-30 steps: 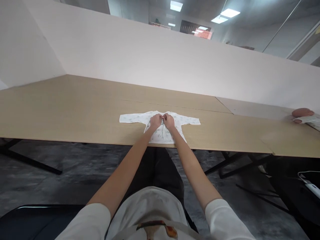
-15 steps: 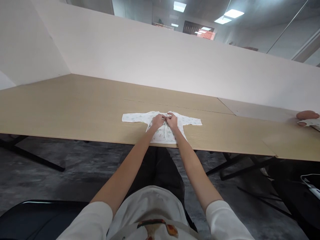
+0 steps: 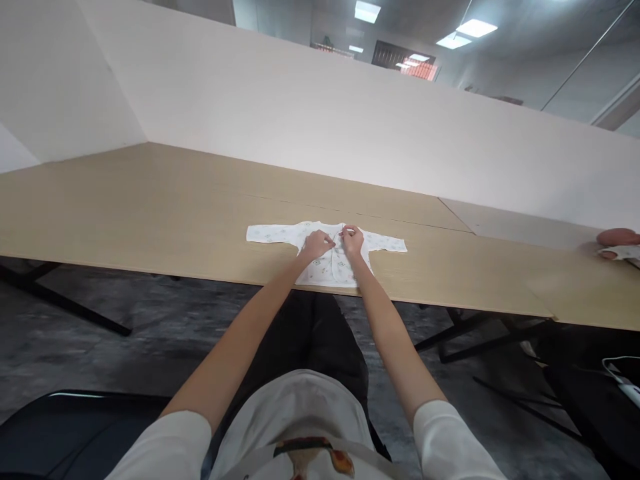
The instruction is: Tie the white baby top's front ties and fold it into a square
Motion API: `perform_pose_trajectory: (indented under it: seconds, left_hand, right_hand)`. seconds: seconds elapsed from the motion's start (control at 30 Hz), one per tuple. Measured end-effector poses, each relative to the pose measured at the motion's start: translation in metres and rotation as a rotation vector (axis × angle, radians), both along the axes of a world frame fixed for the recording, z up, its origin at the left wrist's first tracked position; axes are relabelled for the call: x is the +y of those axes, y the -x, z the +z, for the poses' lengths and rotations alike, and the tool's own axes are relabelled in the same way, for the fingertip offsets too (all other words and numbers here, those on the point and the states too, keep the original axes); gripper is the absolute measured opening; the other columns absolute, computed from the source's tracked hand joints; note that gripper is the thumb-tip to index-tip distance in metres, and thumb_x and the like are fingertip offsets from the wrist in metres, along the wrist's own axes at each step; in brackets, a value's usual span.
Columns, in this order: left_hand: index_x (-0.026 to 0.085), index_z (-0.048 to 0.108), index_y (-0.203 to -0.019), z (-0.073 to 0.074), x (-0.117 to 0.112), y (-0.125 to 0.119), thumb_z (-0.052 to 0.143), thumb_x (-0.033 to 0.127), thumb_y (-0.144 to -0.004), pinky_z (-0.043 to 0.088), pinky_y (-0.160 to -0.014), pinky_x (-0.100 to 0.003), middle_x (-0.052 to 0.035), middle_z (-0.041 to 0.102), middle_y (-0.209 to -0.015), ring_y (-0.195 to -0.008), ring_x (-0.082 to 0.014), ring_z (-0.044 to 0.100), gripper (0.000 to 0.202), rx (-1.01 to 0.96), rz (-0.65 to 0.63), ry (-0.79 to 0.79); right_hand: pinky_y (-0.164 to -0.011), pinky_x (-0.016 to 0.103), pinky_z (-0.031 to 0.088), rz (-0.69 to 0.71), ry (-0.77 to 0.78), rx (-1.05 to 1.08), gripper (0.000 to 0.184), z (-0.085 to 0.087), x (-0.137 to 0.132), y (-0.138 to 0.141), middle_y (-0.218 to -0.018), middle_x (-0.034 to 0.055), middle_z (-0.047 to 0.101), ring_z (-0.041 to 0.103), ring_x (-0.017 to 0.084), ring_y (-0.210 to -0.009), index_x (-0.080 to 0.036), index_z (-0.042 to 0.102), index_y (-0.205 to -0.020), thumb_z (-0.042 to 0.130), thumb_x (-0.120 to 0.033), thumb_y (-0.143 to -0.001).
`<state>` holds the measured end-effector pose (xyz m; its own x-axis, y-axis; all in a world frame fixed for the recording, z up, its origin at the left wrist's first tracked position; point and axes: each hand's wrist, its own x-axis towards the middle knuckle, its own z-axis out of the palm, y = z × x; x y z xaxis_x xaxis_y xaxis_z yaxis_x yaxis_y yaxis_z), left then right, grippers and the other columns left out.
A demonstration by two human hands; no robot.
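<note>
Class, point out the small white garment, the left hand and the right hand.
Small white garment (image 3: 326,269): head view, lower front.
Left hand (image 3: 316,245): head view, back of hand.
Right hand (image 3: 353,241): head view, back of hand.

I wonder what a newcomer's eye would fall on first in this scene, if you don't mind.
Likely the white patterned baby shirt, spread near the front edge of the table, with the left hand and right hand at its front. Next, perhaps, the bright ceiling lights above the white partition, and what looks like a doll at the picture's right edge.
</note>
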<state>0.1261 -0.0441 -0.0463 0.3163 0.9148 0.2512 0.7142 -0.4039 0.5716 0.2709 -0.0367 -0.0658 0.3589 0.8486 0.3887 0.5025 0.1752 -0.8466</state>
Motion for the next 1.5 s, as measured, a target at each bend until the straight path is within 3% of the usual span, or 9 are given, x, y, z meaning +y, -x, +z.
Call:
perform_pose_trajectory:
  seconds: [0.1,0.23,0.4,0.93,1.17,1.5]
  left_hand:
    - [0.02,0.076,-0.084,-0.001,-0.005,-0.001,0.065,0.031,-0.08,0.044,-0.095,-0.036,-0.0073,0.072,-0.102,-0.103,-0.0247,0.061,0.017,-0.013,0.028,-0.034]
    - [0.019,0.075,-0.083,-0.002,-0.006,0.001,0.064,0.034,-0.082,0.043,-0.096,-0.036,-0.0069,0.071,-0.106,-0.105,-0.0243,0.06,0.018,-0.016,0.019,-0.04]
    - [0.02,0.075,-0.087,-0.004,-0.004,0.003,0.061,0.031,-0.083,0.044,-0.095,-0.033,-0.0063,0.071,-0.104,-0.102,-0.0221,0.06,0.018,-0.044,-0.011,-0.046]
    - [0.021,0.075,-0.085,-0.004,-0.007,0.006,0.058,0.03,-0.08,0.046,-0.091,-0.029,-0.0025,0.073,-0.099,-0.098,-0.02,0.063,0.021,-0.175,-0.092,-0.028]
    - [0.02,0.074,-0.092,-0.008,-0.004,0.006,0.053,0.009,-0.07,0.048,-0.094,-0.028,-0.0014,0.073,-0.102,-0.099,-0.0176,0.065,0.032,-0.245,-0.125,0.008]
    - [0.02,0.073,-0.088,-0.007,-0.006,0.006,0.061,0.026,-0.078,0.049,-0.086,-0.026,-0.0023,0.074,-0.093,-0.089,-0.0165,0.067,0.016,-0.29,-0.188,-0.035]
  right_hand:
    - [-0.061,0.024,0.047,0.029,0.017,0.105,0.024,0.002,-0.009,0.003,-0.067,0.0014,0.066,0.06,0.014,-0.059,-0.017,0.063,-0.088,0.047,-0.033,-0.079]
    - [-0.066,0.026,0.048,0.14,0.091,-0.036,0.019,0.003,-0.027,0.003,-0.068,-0.0006,0.066,0.06,0.015,-0.064,-0.018,0.065,-0.085,0.052,-0.022,-0.073]
    - [-0.073,0.026,0.048,0.21,0.087,-0.159,0.028,0.004,-0.039,0.002,-0.079,0.0003,0.067,0.059,0.013,-0.068,-0.017,0.065,-0.093,0.051,-0.015,-0.068]
    - [-0.067,0.025,0.047,0.137,0.105,-0.03,0.024,0.012,-0.045,0.006,-0.068,-0.0043,0.06,0.057,0.014,-0.065,-0.021,0.051,-0.084,0.055,-0.018,-0.061]
    - [-0.064,0.025,0.048,0.148,0.098,0.016,0.027,0.006,-0.042,0.002,-0.073,-0.0014,0.066,0.061,0.015,-0.067,-0.02,0.055,-0.091,0.056,-0.022,-0.064]
    - [-0.061,0.024,0.05,0.183,0.085,0.089,0.029,0.002,-0.038,0.003,-0.075,-0.0001,0.067,0.062,0.014,-0.067,-0.019,0.059,-0.095,0.062,-0.028,-0.067]
